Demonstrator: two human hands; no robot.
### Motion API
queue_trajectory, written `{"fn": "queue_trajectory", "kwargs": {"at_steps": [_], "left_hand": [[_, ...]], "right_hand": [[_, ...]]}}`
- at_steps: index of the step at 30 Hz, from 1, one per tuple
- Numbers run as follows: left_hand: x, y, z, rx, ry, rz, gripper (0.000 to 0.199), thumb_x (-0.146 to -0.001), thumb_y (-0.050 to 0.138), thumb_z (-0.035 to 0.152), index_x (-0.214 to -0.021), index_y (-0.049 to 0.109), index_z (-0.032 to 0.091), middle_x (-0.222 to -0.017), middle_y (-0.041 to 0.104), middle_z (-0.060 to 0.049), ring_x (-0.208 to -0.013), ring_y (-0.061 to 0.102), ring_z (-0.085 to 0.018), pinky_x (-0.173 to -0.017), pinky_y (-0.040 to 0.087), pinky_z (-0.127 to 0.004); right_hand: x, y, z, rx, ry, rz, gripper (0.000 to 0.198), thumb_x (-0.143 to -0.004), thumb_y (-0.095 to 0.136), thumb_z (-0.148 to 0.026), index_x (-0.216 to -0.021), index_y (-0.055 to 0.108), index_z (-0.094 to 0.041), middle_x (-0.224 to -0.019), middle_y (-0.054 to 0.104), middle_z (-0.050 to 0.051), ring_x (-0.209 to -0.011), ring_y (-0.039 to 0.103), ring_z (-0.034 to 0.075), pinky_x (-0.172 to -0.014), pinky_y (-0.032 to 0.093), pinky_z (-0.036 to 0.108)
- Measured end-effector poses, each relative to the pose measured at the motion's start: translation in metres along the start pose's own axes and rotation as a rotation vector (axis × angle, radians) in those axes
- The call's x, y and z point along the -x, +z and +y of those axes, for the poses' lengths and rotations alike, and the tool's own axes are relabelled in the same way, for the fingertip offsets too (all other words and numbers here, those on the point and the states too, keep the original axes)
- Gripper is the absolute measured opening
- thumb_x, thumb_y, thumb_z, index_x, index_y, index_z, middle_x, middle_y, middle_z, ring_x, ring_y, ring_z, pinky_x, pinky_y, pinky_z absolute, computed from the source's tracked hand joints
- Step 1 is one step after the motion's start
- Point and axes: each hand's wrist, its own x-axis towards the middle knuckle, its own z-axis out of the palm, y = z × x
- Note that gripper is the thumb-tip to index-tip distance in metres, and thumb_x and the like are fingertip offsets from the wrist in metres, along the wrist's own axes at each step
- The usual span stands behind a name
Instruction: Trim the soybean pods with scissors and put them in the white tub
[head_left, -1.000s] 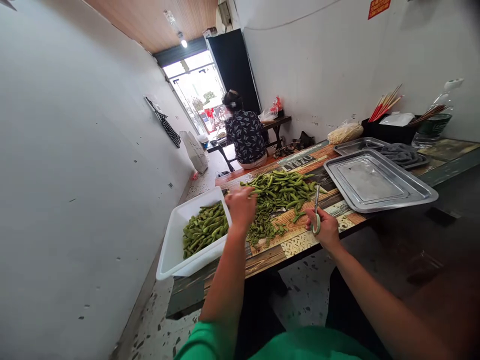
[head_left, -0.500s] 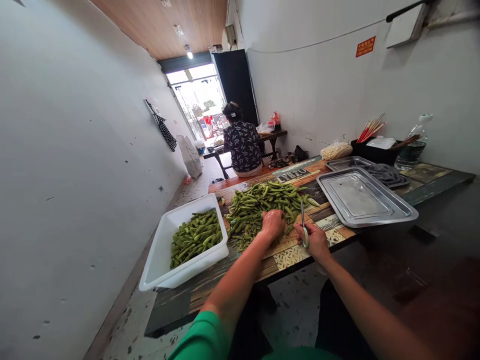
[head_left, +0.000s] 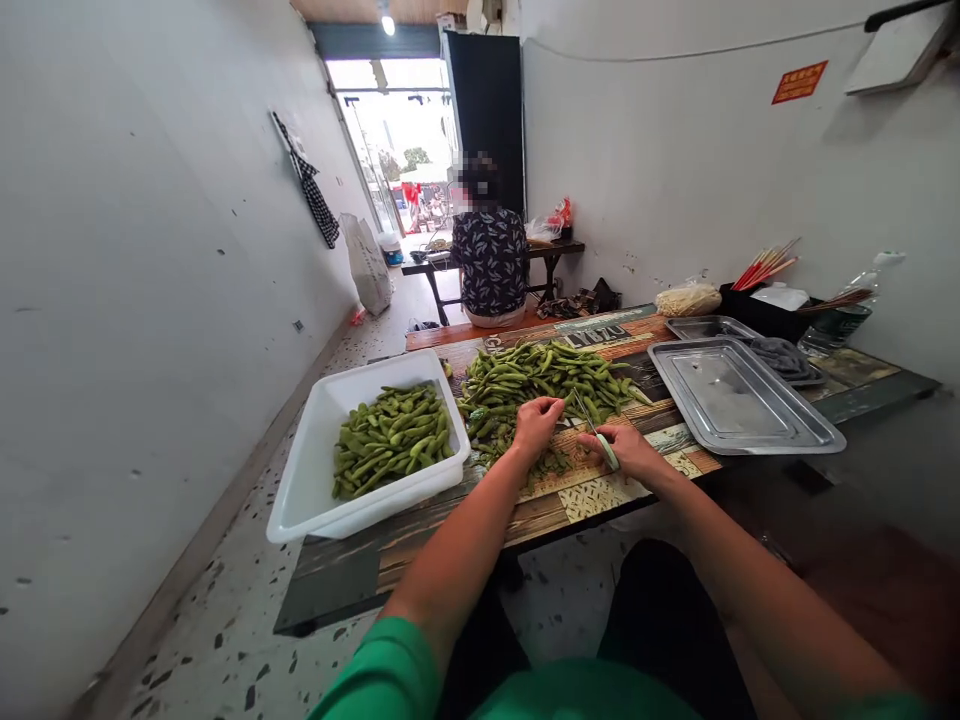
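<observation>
My right hand (head_left: 628, 450) grips a pair of scissors (head_left: 606, 450) by the pale green handles, with the blades pointing up and left toward the pods. My left hand (head_left: 537, 425) is closed in a pinch just left of the blades; what its fingertips hold is too small to make out. Beyond both hands lies a heap of green edamame pods (head_left: 544, 375) on the wood-patterned table (head_left: 420, 560). Small green trimmings (head_left: 551, 465) are scattered under and around my left hand. To the left, a white plastic tub (head_left: 300, 480) is partly filled with edamame pods (head_left: 394, 440).
A metal tray (head_left: 750, 400) lies at the right, beside another tray with dark grey contents (head_left: 780, 355). Behind them are a black box of skewers (head_left: 761, 305) and a plastic bottle (head_left: 840, 320). A person (head_left: 491, 260) sits farther off, back turned.
My left hand has lifted from the pods and come into a pinch. The scissors have tilted left, toward that hand. The camera view has levelled and tipped down.
</observation>
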Motion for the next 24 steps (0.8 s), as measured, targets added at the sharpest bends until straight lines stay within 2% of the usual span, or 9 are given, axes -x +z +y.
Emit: {"fn": "queue_trajectory", "kwargs": {"at_steps": [4, 9, 12, 15, 18, 20, 24], "left_hand": [[0.002, -0.002, 0.007, -0.008, 0.032, -0.03, 0.031, -0.074, 0.058, 0.04, -0.076, 0.07, 0.012, -0.061, 0.057, 0.001, -0.056, 0.045, -0.008, -0.055, 0.034, -0.022], [0.003, -0.004, 0.01, -0.002, -0.001, -0.074, 0.026, -0.072, 0.061, 0.038, -0.07, 0.067, 0.012, -0.055, 0.051, 0.003, -0.052, 0.039, -0.007, -0.051, 0.028, -0.022], [0.004, -0.001, 0.011, 0.176, -0.073, -0.07, 0.024, -0.069, 0.068, 0.036, -0.074, 0.064, 0.012, -0.054, 0.052, 0.004, -0.049, 0.039, -0.006, -0.049, 0.028, -0.021], [0.005, 0.001, 0.017, 0.446, -0.146, -0.089, 0.033, -0.061, 0.076, 0.033, -0.081, 0.06, 0.013, -0.054, 0.053, 0.005, -0.044, 0.041, -0.004, -0.047, 0.03, -0.021], [0.007, 0.002, 0.023, 0.66, -0.185, -0.12, 0.04, -0.053, 0.083, 0.03, -0.078, 0.058, 0.011, -0.057, 0.056, 0.004, -0.046, 0.046, -0.004, -0.049, 0.035, -0.02], [0.008, 0.002, 0.026, 0.725, -0.189, -0.117, 0.041, -0.051, 0.084, 0.029, -0.077, 0.059, 0.011, -0.06, 0.059, 0.002, -0.048, 0.05, -0.004, -0.051, 0.039, -0.02], [0.009, 0.001, 0.028, 0.686, -0.18, -0.092, 0.038, -0.052, 0.084, 0.029, -0.073, 0.059, 0.01, -0.056, 0.058, 0.002, -0.048, 0.051, -0.005, -0.051, 0.04, -0.02]], "right_hand": [[0.002, 0.001, -0.009, -0.021, 0.098, -0.131, 0.046, -0.063, 0.071, -0.06, -0.069, 0.059, -0.015, -0.052, 0.056, -0.001, -0.041, 0.052, 0.011, -0.032, 0.028, 0.019], [0.003, 0.002, -0.014, 0.013, 0.101, -0.131, 0.046, -0.065, 0.07, -0.059, -0.062, 0.054, -0.016, -0.049, 0.055, -0.001, -0.039, 0.05, 0.01, -0.031, 0.025, 0.019], [0.003, 0.007, -0.014, 0.009, 0.105, -0.089, 0.045, -0.066, 0.069, -0.059, -0.061, 0.054, -0.017, -0.045, 0.052, -0.002, -0.036, 0.049, 0.01, -0.031, 0.025, 0.02], [0.005, 0.014, -0.014, -0.074, 0.126, -0.033, 0.044, -0.065, 0.07, -0.059, -0.065, 0.056, -0.017, -0.044, 0.051, -0.003, -0.035, 0.047, 0.01, -0.031, 0.026, 0.02], [0.007, 0.022, -0.018, -0.208, 0.118, -0.009, 0.047, -0.064, 0.069, -0.062, -0.071, 0.058, -0.017, -0.048, 0.054, -0.002, -0.037, 0.049, 0.012, -0.03, 0.026, 0.021], [0.009, 0.025, -0.021, -0.301, 0.106, -0.024, 0.049, -0.064, 0.068, -0.064, -0.074, 0.059, -0.017, -0.051, 0.055, -0.001, -0.04, 0.05, 0.012, -0.029, 0.027, 0.02], [0.011, 0.027, -0.024, -0.424, 0.135, -0.082, 0.05, -0.065, 0.068, -0.064, -0.079, 0.059, -0.017, -0.054, 0.057, -0.001, -0.044, 0.053, 0.012, -0.031, 0.028, 0.019]]}}
